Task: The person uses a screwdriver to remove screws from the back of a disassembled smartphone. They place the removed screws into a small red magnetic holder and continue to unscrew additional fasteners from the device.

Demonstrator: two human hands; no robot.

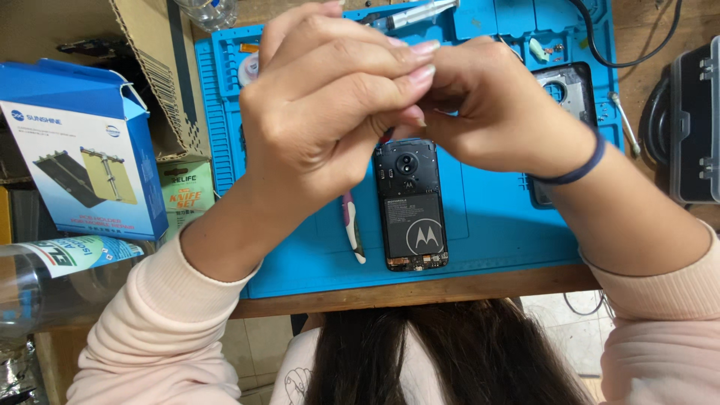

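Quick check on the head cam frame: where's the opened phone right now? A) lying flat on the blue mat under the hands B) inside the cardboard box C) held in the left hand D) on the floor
A: the opened phone lies flat on the blue mat, back cover off, while the left hand and right hand meet fingertip to fingertip above it, not touching it.

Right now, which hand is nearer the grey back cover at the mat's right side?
Right. The right hand partly overlaps the cover; the left hand is farther left.
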